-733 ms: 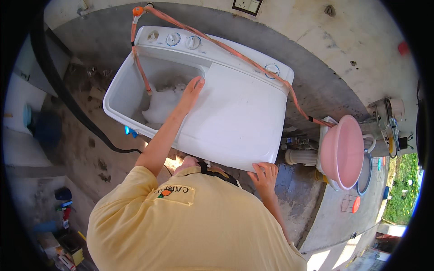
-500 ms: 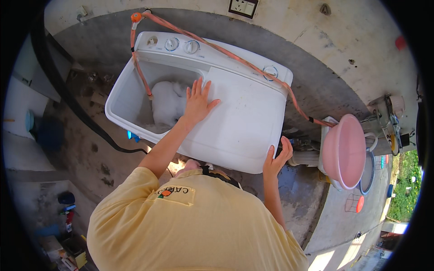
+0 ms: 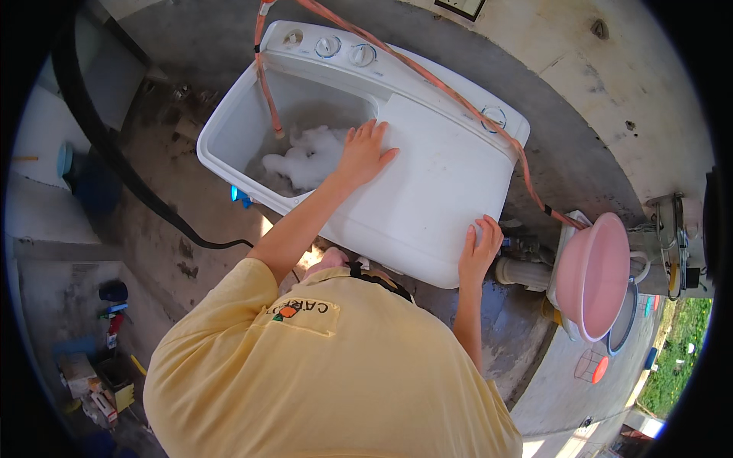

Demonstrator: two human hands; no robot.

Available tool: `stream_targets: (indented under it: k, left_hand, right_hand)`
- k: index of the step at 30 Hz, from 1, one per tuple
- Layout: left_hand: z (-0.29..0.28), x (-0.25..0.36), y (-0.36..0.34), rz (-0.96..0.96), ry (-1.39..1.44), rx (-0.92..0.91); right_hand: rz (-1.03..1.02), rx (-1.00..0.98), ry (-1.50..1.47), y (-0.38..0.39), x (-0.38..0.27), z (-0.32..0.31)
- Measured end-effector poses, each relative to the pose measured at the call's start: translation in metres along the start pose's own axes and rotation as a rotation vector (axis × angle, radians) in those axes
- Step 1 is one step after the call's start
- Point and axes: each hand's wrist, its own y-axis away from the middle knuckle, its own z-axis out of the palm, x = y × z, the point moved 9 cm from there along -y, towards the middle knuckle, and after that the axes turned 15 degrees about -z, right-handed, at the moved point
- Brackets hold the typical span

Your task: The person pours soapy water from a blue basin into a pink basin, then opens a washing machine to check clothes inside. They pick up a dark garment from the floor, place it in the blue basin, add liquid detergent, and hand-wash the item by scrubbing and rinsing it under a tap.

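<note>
A white twin-tub washing machine (image 3: 427,183) stands in front of me, its left tub (image 3: 221,145) uncovered. In that tub lies a white, fluffy mass (image 3: 305,159) in greyish water; whether it is foam or cloth I cannot tell. My left hand (image 3: 366,155) rests flat on the white lid, beside the tub's right rim, fingers spread. At the machine's right front edge, my right hand (image 3: 481,248) touches the side with its fingers apart. The end of a pink-orange hose (image 3: 269,99) hangs down into the tub. Neither hand grips anything.
A pink basin (image 3: 594,276) stands on the right, near grey pipes (image 3: 519,272). Control knobs (image 3: 363,54) line the machine's back panel. A thick black hose (image 3: 126,164) curves along the left. Assorted small items (image 3: 99,382) lie on the lower left floor.
My view has shifted, so the machine appears further right and higher. The white mass in the tub has changed shape, looking lower and more broken up. Both hands keep their places on the machine.
</note>
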Motion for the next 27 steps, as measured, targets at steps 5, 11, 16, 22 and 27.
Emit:
stream_targets:
  k: [5,11,16,22,27]
  left_hand:
    - [-0.001,0.0,-0.001,-0.093,0.148,-0.151]
    - [-0.008,0.003,0.0,-0.03,0.126,-0.029]
    - [-0.042,0.045,0.011,0.127,0.034,0.15]
    - [-0.167,0.208,0.094,0.494,1.697,-1.346]
    - [-0.259,0.247,0.155,0.993,1.82,-1.637]
  right_hand:
    - [-0.002,0.024,-0.006,0.0,0.002,0.0]
    - [0.002,0.034,-0.011,0.001,0.004,0.001]
    - [-0.001,0.017,0.025,-0.002,0.003,-0.001]
    - [-0.049,0.059,0.074,-0.005,-0.002,-0.007]
    - [-0.015,0.01,-0.001,-0.002,0.006,0.006]
